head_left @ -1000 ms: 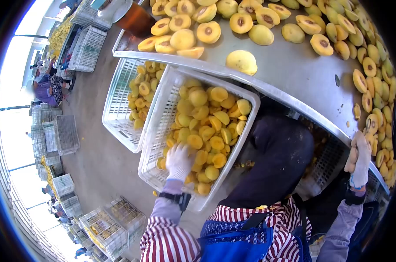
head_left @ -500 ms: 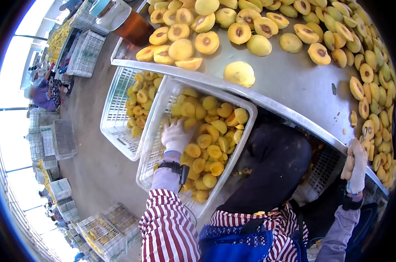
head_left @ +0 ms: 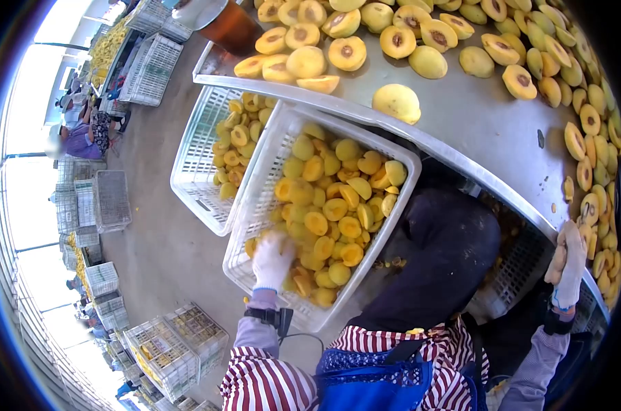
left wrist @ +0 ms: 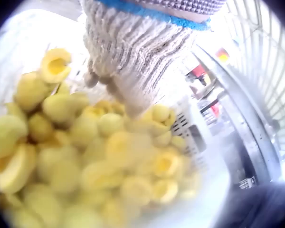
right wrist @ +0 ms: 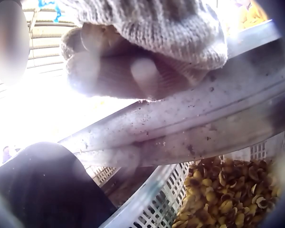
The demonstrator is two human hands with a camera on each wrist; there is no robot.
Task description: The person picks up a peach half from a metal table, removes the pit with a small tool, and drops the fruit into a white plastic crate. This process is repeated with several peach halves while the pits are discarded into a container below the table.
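My left hand [head_left: 273, 259], in a white knit glove, is down among halved yellow peaches [head_left: 334, 207] at the near left side of a white plastic crate [head_left: 410, 171]. Motion blurs its fingers, and the left wrist view shows mostly the ribbed glove cuff [left wrist: 133, 52] above the fruit. Some peach halves beside the hand are blurred too. My right hand [head_left: 568, 264], also gloved, rests at the metal table's rim [head_left: 489, 179]. Its fingers lie together, with nothing held in them.
Pitted and stone-bearing peach halves [head_left: 519, 82] cover the table's far and right parts. A jar of reddish-brown liquid [head_left: 232, 29] stands at its left corner. A second filled crate [head_left: 199, 181] adjoins the first. Under the table, another crate [right wrist: 168, 190] holds fruit pieces.
My left hand reached forward over the fruit, then drew back toward the crate's near left side. Peach halves there shifted. My right hand stayed at the table rim.
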